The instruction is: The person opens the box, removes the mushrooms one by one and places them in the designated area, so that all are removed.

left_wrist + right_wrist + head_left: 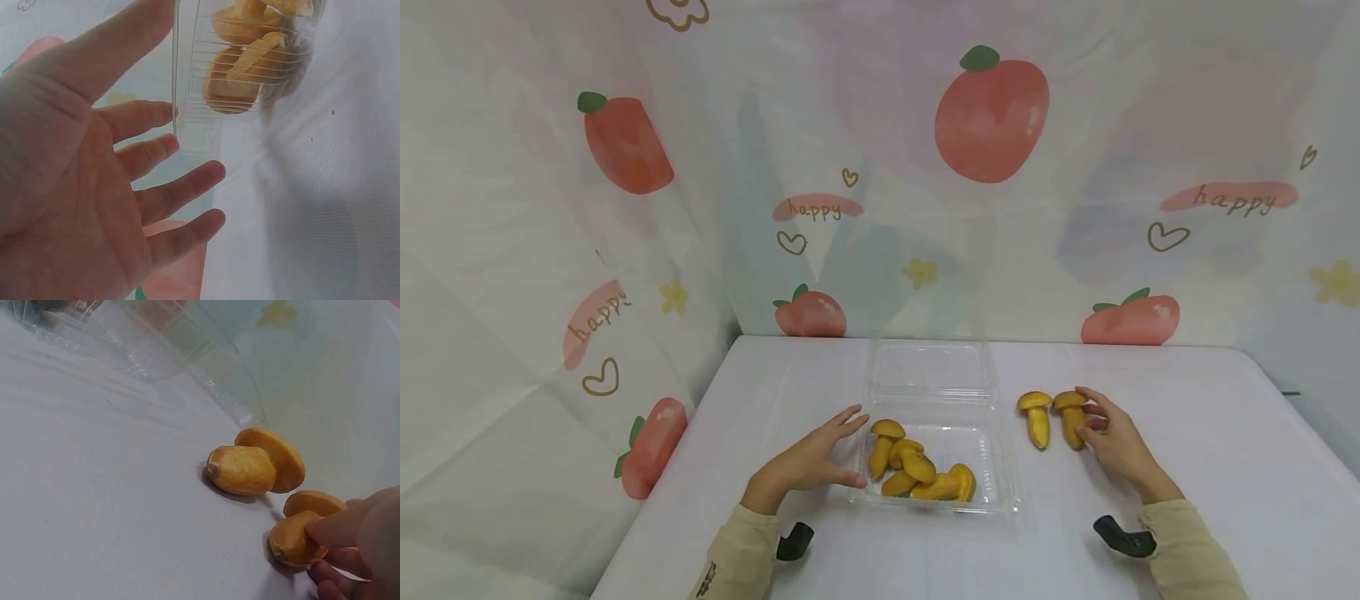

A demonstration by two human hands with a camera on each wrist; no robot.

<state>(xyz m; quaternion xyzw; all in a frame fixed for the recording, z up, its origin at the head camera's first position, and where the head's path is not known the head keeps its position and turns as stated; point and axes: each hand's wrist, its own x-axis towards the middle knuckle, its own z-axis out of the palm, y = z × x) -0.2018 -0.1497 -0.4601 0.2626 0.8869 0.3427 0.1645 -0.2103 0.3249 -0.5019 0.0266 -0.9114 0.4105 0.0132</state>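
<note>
From my end, the head view shows the right hand (1116, 437) at the right of the frame, pinching a yellow-brown mushroom (1072, 421) that lies on the white table (1247, 433); the right wrist view shows the thumb against its stem. Just left of it lies a second mushroom (1037, 421), close enough that I count it as the nearest obstacle. Further left, at lower centre, I see a clear container (981, 446), its right wall standing between the loose pair and the piled mushrooms (917, 467) inside, which crowd the left and lower part of the tray. The open lid (931, 368) lies back toward the patterned backdrop (880, 100). The left hand (808, 458) grasps nothing: its fingers are spread beside the container's left wall, though I can't tell how firmly any fingertip touches the rim. At the bottom of the frame, a dark curved piece (1123, 537) sits by the right sleeve (1191, 542), and a dark stub (795, 542) by the left sleeve (737, 550).
</note>
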